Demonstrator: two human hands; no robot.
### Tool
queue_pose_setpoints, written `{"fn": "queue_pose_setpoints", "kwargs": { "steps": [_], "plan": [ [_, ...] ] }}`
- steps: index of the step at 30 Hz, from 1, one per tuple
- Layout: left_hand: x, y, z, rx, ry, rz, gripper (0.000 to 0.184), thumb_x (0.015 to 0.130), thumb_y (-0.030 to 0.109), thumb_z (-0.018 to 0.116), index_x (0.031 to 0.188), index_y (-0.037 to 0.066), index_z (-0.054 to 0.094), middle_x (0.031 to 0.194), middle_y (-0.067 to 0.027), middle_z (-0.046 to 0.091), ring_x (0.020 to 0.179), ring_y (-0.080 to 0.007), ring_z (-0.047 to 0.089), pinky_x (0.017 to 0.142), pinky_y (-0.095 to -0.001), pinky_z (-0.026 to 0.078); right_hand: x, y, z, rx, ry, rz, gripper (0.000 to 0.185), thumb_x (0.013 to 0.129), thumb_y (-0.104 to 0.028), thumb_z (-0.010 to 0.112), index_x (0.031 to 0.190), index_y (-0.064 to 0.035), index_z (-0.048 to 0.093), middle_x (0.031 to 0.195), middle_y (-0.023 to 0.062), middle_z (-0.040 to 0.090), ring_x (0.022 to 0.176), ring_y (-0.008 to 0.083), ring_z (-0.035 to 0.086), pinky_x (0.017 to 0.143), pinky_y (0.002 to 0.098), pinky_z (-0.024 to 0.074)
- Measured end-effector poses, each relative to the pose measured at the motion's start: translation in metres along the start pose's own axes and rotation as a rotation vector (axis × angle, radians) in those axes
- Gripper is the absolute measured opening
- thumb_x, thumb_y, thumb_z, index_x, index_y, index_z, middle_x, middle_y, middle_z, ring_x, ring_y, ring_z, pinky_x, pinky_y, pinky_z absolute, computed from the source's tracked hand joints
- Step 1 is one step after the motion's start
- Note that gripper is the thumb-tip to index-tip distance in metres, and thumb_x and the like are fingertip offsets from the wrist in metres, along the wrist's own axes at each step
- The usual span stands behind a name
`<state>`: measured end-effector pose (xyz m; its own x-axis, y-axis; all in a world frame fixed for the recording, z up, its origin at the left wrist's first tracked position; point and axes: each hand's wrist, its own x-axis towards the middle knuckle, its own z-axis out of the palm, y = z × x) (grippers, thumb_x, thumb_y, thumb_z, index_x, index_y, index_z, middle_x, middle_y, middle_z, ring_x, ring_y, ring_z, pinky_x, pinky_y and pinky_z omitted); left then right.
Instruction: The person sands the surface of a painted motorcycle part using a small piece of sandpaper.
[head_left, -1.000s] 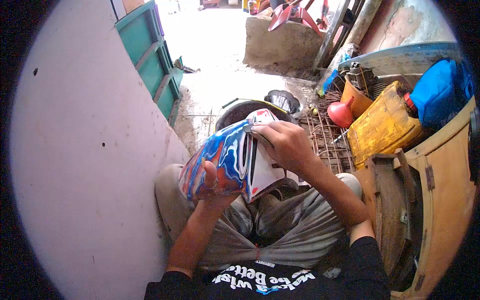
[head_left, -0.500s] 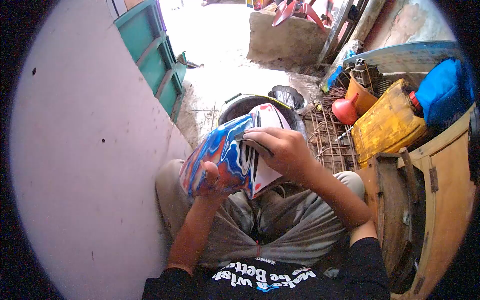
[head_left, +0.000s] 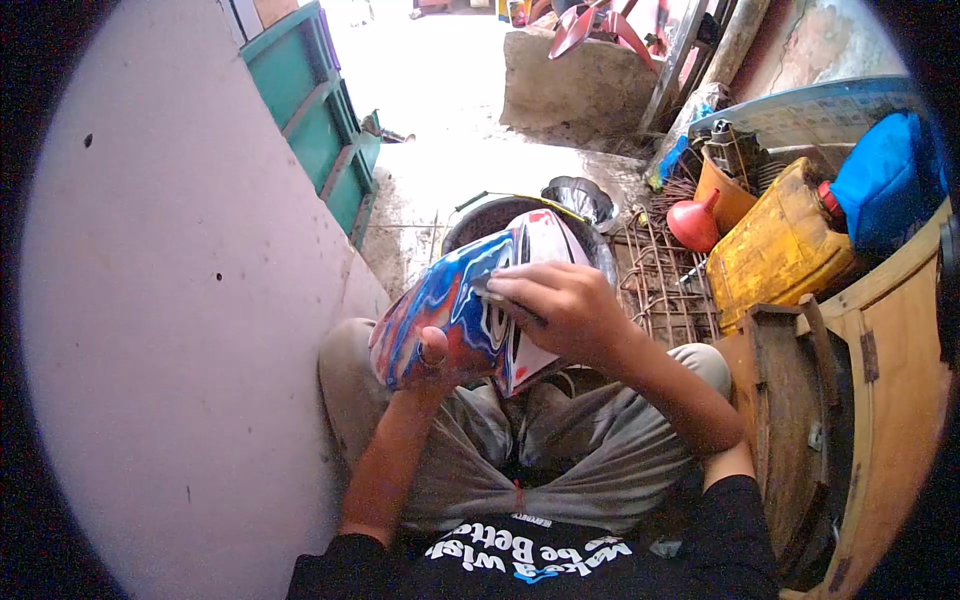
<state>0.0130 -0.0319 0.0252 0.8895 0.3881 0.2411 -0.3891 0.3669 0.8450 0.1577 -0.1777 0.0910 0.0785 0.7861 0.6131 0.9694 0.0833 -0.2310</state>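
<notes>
In front of a round black bucket (head_left: 478, 216), a curved blue-orange-white panel (head_left: 440, 300) is gripped, seemingly for steadiness, by the left hand (head_left: 432, 362), fingers mostly hidden, while a thin grey pad (head_left: 526, 315) is pinched by the right hand (head_left: 572, 305).

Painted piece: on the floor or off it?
Off. The painted piece is held over the legs: left hand gripping its near end, right hand at its upper face. Bucket contact: cannot tell.

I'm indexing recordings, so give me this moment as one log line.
left grip: holding swirl-painted panel | right grip: holding thin dark piece against panel | dark basin: beyond panel
</notes>
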Motion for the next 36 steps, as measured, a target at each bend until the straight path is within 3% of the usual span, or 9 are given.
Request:
{"fn": "queue_pose_setpoints", "kwargs": {
  "steps": [3, 11, 17, 21, 26, 30, 36],
  "plan": [
    [-0.004, -0.003, -0.004, 0.044, 0.006, 0.041, 0.117, 0.078, 0.087, 0.064, 0.153, 0.001, 0.040, 0.147, -0.0133, 0.054, 0.131, -0.0266, 0.056, 0.110, -0.0438, 0.049, 0.000, -0.010, -0.003, 0.049, -0.016, -0.051, 0.016, 0.090, -0.013, 0.075, 0.106, -0.0091, 0.075, 0.106, 0.0088, 0.077, 0.093, 0.0271, 0.076, 0.079, 0.0390, 0.0607],
    [-0.002, -0.008, -0.009, -0.034, 0.035, -0.024, 0.116, 0.079, 0.088, 0.062, 0.154, 0.001, 0.040, 0.147, -0.0136, 0.055, 0.131, -0.0270, 0.056, 0.111, -0.0435, 0.047, 0.005, 0.014, -0.001, 0.027, 0.080, 0.099, 0.013, 0.092, -0.016, 0.077, 0.103, -0.0092, 0.077, 0.094, 0.0108, 0.076, 0.086, 0.0287, 0.076, 0.074, 0.0388, 0.0603],
    [-0.001, -0.012, -0.009, -0.056, 0.050, -0.034, 0.116, 0.079, 0.088, 0.060, 0.154, 0.002, 0.040, 0.146, -0.0138, 0.055, 0.131, -0.0274, 0.056, 0.112, -0.0432, 0.046, 0.001, 0.009, 0.000, -0.032, 0.042, 0.015, 0.021, 0.089, -0.013, 0.077, 0.109, -0.0086, 0.075, 0.106, 0.0098, 0.076, 0.092, 0.0277, 0.076, 0.079, 0.0388, 0.0611],
    [0.000, -0.012, -0.008, -0.066, 0.050, -0.045, 0.116, 0.080, 0.089, 0.059, 0.154, 0.002, 0.040, 0.146, -0.0139, 0.055, 0.130, -0.0276, 0.056, 0.112, -0.0430, 0.046, 0.002, -0.017, -0.009, 0.096, -0.056, -0.150, 0.024, 0.086, -0.012, 0.077, 0.111, -0.0096, 0.074, 0.110, 0.0080, 0.076, 0.095, 0.0255, 0.076, 0.081, 0.0389, 0.0613],
    [0.002, -0.013, -0.006, -0.067, 0.053, -0.056, 0.116, 0.080, 0.089, 0.058, 0.154, 0.002, 0.040, 0.146, -0.0140, 0.055, 0.130, -0.0277, 0.056, 0.113, -0.0428, 0.045, 0.002, 0.018, -0.001, -0.044, 0.004, 0.029, 0.022, 0.090, -0.014, 0.074, 0.111, -0.0095, 0.073, 0.111, 0.0093, 0.075, 0.097, 0.0291, 0.075, 0.083, 0.0400, 0.0613],
    [0.003, -0.010, -0.008, -0.051, 0.060, -0.049, 0.116, 0.080, 0.088, 0.060, 0.154, 0.001, 0.040, 0.146, -0.0138, 0.055, 0.130, -0.0272, 0.056, 0.113, -0.0427, 0.045, 0.000, -0.030, 0.001, 0.016, -0.016, -0.255, 0.026, 0.090, -0.012, 0.068, 0.115, -0.0081, 0.073, 0.114, 0.0093, 0.075, 0.101, 0.0245, 0.075, 0.085, 0.0386, 0.0624],
    [0.000, -0.007, -0.005, -0.010, 0.086, -0.055, 0.116, 0.079, 0.087, 0.062, 0.154, 0.001, 0.040, 0.146, -0.0136, 0.055, 0.130, -0.0265, 0.056, 0.113, -0.0424, 0.045, 0.002, 0.037, -0.009, -0.124, -0.036, 0.031, 0.029, 0.089, -0.011, 0.069, 0.118, -0.0136, 0.075, 0.116, 0.0124, 0.074, 0.103, 0.0274, 0.074, 0.089, 0.0398, 0.0608]
  ]
}}
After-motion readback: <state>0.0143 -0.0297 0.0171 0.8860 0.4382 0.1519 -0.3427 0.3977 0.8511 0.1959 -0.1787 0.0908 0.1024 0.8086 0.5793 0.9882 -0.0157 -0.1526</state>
